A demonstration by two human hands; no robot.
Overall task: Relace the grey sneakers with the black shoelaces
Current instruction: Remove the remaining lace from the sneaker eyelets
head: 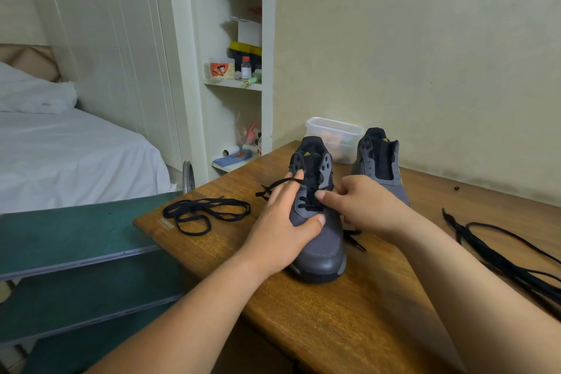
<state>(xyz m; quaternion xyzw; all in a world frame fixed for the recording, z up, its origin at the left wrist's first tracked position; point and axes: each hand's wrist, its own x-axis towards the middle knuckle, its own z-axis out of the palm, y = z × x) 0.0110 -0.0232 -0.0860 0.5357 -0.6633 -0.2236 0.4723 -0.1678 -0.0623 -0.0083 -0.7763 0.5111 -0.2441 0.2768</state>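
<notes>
A grey sneaker [321, 240] stands toe-toward-me on the wooden table [318, 313], with a black shoelace [309, 203] threaded through its lower eyelets. My left hand [282, 222] rests on the sneaker's left side with straight fingers and the thumb across the toe; a strand of the lace crosses over its fingers. My right hand [361, 203] pinches the lace at the eyelets. The second grey sneaker [379, 164] stands behind, unlaced. A loose black shoelace [206, 212] lies coiled on the table's left end.
More black laces [501, 255] lie in a bundle at the right. A clear plastic container [334, 136] stands at the wall behind the sneakers. Green boards [76, 237] sit left of the table, a bed [60, 155] and shelves [236, 70] beyond.
</notes>
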